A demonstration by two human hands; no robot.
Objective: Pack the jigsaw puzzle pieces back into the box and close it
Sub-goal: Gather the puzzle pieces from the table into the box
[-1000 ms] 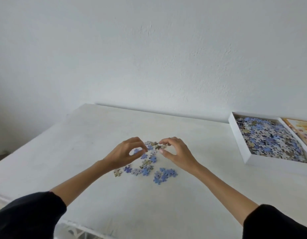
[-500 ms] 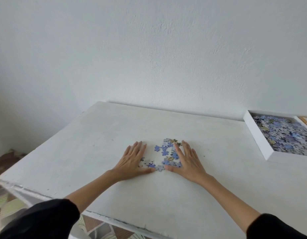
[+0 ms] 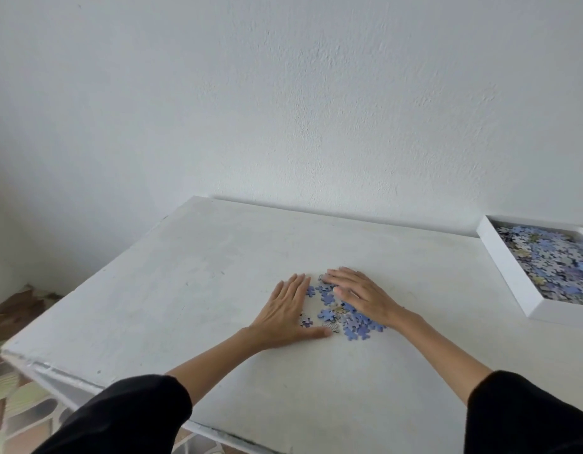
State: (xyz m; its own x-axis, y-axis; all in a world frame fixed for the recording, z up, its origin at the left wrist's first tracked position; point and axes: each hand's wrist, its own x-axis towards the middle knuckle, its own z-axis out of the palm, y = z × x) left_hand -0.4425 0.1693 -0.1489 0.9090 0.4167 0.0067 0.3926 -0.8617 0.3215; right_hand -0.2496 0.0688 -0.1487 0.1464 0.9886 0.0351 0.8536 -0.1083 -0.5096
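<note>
While the left hand (image 3: 288, 309) is lying flat on the white worktop (image 3: 201, 290) with its fingers straight, the right hand (image 3: 362, 296) is lying flat too, resting on some of the loose puzzle pieces (image 3: 352, 322). Those blue pieces are sitting in a small heap between the two hands. Well off to the right, the white box (image 3: 509, 273) is sitting open, and many more pieces (image 3: 552, 260) are lying inside it. Black sleeves (image 3: 129, 417) are covering both arms.
</note>
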